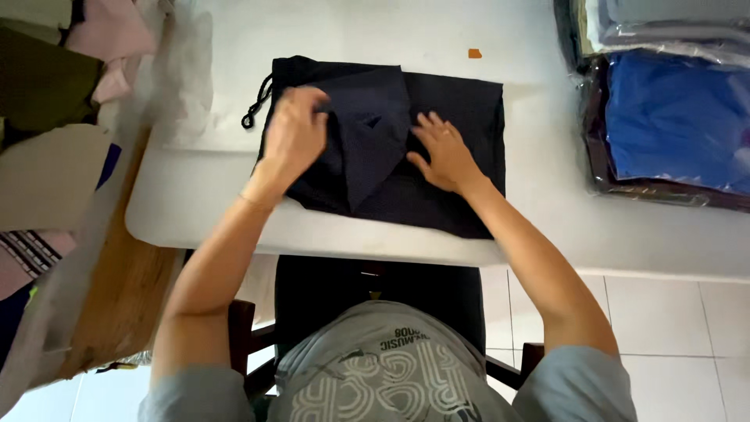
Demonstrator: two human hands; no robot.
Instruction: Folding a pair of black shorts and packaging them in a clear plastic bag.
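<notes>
Pinching with left hand (295,129), fingers curled nearly shut, the edge of a triangular flap of the dark garment (461,117), and holding it over the cloth's middle. Pressing down with right hand (445,152), palm flat and fingers spread, just beside that flap; gripping nothing, only pinning. Spread across the near edge of the white table (547,227), with a black drawstring (254,105) trailing off the far left corner. Judged as mid-fold, flap turned in but not yet laid and smoothed. Calls next for setting the flap square to the edges while keeping the body pinned, lest layers slip. Farther out: bagged blue clothes (672,117) at right, a small orange scrap (474,53) beyond, loose clothing (109,31) at left.
</notes>
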